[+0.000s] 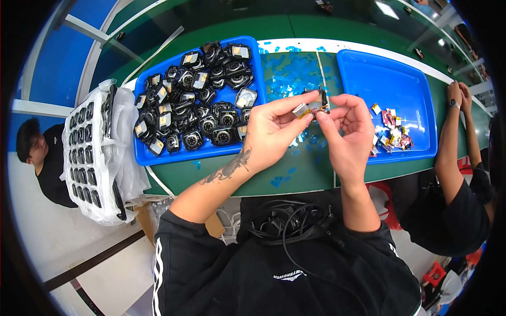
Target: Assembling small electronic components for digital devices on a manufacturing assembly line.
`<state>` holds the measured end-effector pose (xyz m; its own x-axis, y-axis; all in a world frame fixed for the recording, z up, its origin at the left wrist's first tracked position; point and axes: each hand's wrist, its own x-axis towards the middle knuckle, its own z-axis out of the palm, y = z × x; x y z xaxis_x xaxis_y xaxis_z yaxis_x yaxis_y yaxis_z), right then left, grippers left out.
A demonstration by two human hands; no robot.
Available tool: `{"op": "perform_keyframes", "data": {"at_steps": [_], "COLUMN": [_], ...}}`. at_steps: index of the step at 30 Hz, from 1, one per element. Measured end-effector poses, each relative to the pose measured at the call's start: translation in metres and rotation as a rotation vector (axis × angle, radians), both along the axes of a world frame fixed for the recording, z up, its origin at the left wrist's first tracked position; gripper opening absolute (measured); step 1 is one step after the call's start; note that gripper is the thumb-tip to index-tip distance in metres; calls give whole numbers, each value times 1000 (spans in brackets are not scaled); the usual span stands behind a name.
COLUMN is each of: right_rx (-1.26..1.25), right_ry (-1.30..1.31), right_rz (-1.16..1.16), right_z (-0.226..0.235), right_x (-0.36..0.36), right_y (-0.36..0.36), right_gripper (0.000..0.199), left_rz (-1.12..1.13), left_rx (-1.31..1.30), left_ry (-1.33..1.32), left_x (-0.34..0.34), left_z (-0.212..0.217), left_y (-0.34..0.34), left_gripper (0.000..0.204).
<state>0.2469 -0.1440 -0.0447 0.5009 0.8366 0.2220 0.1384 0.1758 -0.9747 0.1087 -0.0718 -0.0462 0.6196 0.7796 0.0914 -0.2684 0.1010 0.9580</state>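
Watch casing [323, 98] near tray [226, 95] of watches [193, 139]

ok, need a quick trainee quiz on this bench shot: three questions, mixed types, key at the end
1. True or false: the left blue tray is fuller than the right blue tray.
2. What is scattered on the green table between the trays?
A. Wooden sticks
B. Coins
C. Blue scraps
3. Which of the wearer's hands are at the small black-framed part?

Key:
1. True.
2. C.
3. Both, the left hand and the right hand.
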Motion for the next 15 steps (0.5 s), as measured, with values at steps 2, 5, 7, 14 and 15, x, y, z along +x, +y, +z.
{"op": "perform_keyframes", "data": {"at_steps": [2, 5, 7, 14, 15], "right_rx": [9, 10, -4, -82, -82], "right_ry": [-20, -71, -108, -156, -210], "right_rz": [-8, -57, -89, 105, 121], "right_z": [-3, 0, 1, 6, 8], "right_x": [-2, -5, -7, -6, 5], "right_y": [0, 5, 8, 16, 18], "right_gripper": [29, 33, 35, 43, 43], "left_rz": [-9, 7, 27, 72, 29], "left_rx": [-37, -73, -72, -56, -6], "left_ry": [-10, -51, -59, 64, 124], "left_x": [0, 3, 3, -7, -9], "left_z": [-1, 2, 5, 7, 17], "left_y": [1, -1, 0, 4, 7], "left_gripper": [40, 44, 49, 63, 63]}}
